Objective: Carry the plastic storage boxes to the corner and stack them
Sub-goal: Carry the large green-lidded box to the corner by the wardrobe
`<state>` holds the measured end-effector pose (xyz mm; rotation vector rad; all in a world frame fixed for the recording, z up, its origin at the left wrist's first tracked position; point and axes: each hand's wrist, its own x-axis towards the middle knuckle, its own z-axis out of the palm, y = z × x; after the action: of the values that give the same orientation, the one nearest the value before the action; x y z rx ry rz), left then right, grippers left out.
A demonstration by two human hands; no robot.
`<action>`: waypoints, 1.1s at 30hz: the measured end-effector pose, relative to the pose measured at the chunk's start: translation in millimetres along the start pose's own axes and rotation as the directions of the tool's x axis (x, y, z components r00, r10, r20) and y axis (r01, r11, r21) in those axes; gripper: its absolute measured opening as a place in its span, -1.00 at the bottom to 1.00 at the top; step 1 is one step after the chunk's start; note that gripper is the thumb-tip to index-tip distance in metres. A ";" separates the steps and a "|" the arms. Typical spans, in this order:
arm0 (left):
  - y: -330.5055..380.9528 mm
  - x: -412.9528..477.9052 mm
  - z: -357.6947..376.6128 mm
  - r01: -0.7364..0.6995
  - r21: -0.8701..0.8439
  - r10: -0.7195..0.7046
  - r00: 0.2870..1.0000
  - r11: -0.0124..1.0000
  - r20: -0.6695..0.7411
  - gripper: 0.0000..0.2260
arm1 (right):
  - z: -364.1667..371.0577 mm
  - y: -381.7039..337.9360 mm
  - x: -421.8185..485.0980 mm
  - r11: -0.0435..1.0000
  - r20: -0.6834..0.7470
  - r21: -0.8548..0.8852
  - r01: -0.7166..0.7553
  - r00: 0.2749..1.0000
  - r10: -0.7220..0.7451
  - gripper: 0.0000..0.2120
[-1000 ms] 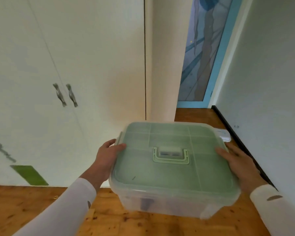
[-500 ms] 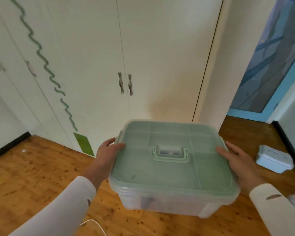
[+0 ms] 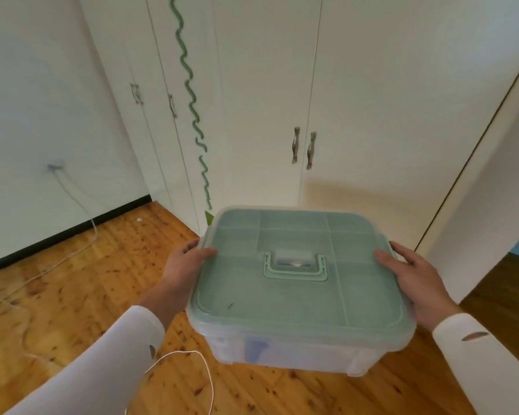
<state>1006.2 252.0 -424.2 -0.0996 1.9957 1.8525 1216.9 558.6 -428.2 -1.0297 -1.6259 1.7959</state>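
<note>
Head view: plastic storage box (image 3: 300, 292), green-lidded, at frame centre above the wooden floor (image 3: 72, 280); left grip (image 3: 182, 265) and right grip (image 3: 415, 278) clasp its opposite edges, thumbs resting on top.

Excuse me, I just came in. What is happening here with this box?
A person is carrying a clear plastic storage box with a green lid. The left hand and the right hand grip its opposite sides, thumbs on the lid. The box is held above the wooden floor, in front of white wardrobe doors. A room corner is ahead on the left, and a white cable lies near it. No other box is in view, so nothing is stacked yet.
</note>
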 end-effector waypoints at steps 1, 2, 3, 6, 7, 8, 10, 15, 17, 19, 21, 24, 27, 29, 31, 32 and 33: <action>-0.4 -2.5 -3.6 -0.002 -0.009 0.002 1.000 1.000 -0.021 -0.55 | 4.5 0.0 4.2 1.000 0.024 0.004 0.004 1.000 -0.004 -0.46; -1.5 -5.2 -7.4 -0.004 -0.017 0.003 0.999 1.000 -0.046 -0.55 | 9.5 -0.5 8.5 1.000 0.049 0.005 0.007 0.999 -0.007 -0.48; -2.6 -7.6 -10.4 0.000 -0.020 -0.001 0.998 1.000 -0.069 -0.55 | 13.5 -0.6 12.4 1.000 0.069 0.006 0.010 0.998 -0.010 -0.49; -5.8 -16.3 -19.6 0.003 -0.040 -0.008 0.992 0.999 -0.129 -0.57 | 26.4 1.2 25.4 1.000 0.139 -0.010 0.017 0.990 -0.016 -0.51; -6.6 -18.3 -22.6 0.004 -0.036 -0.009 0.989 0.999 -0.145 -0.59 | 29.9 2.3 29.4 1.000 0.159 -0.015 0.018 0.987 -0.015 -0.52; -7.9 -21.1 -26.2 0.007 -0.034 -0.012 0.986 0.999 -0.168 -0.59 | 34.0 3.2 33.8 1.000 0.184 -0.017 0.015 0.983 -0.012 -0.53; -10.5 -25.9 -32.8 0.013 -0.045 -0.022 0.978 0.999 -0.206 -0.60 | 41.6 5.3 40.5 1.000 0.221 -0.017 0.007 0.975 -0.003 -0.54; -13.2 -35.6 -53.5 0.024 -0.081 -0.045 0.963 0.996 -0.266 -0.59 | 70.4 7.8 53.0 1.000 0.313 -0.009 -0.005 0.950 0.007 -0.53; -15.3 -37.6 -63.8 0.028 -0.086 -0.055 0.945 0.996 -0.324 -0.57 | 87.1 8.0 57.4 1.000 0.358 -0.021 -0.007 0.934 0.014 -0.51; -16.1 -37.8 -73.3 0.028 -0.102 -0.062 0.933 0.994 -0.354 -0.56 | 101.6 8.7 60.3 1.000 0.393 -0.022 -0.009 0.920 0.017 -0.50; -15.2 -36.8 -81.3 0.033 -0.105 -0.070 0.926 0.994 -0.371 -0.56 | 115.5 9.5 63.9 1.000 0.408 -0.024 -0.011 0.913 0.019 -0.52; -10.6 -30.6 -93.0 0.025 -0.113 -0.067 0.919 0.993 -0.389 -0.59 | 138.6 6.3 70.7 0.999 0.436 -0.031 -0.007 0.900 0.019 -0.54; -6.8 -19.4 -105.2 0.022 -0.110 -0.064 0.914 0.994 -0.400 -0.61 | 162.2 1.7 76.5 0.999 0.448 -0.038 -0.002 0.894 0.019 -0.57; -5.0 -6.6 -115.9 0.011 -0.121 -0.060 0.912 0.993 -0.407 -0.61 | 182.5 -2.6 83.7 0.999 0.459 -0.033 0.000 0.888 0.016 -0.59; -3.9 6.0 -125.3 0.009 -0.145 -0.069 0.909 0.989 -0.412 -0.61 | 201.7 -7.6 89.5 0.999 0.471 -0.034 0.009 0.882 0.008 -0.58; -2.5 13.5 -131.1 0.010 -0.160 -0.076 0.907 0.987 -0.415 -0.60 | 213.2 -9.6 93.2 0.999 0.481 -0.037 0.013 0.877 0.006 -0.58; 0.3 23.4 -138.6 0.010 -0.165 -0.080 0.904 0.986 -0.420 -0.59 | 227.4 -12.3 97.6 0.999 0.489 -0.045 0.015 0.872 0.009 -0.57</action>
<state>950.3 123.0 -427.8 -0.6450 2.0856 2.0959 976.1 501.1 -435.8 -0.6091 -1.9632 2.1467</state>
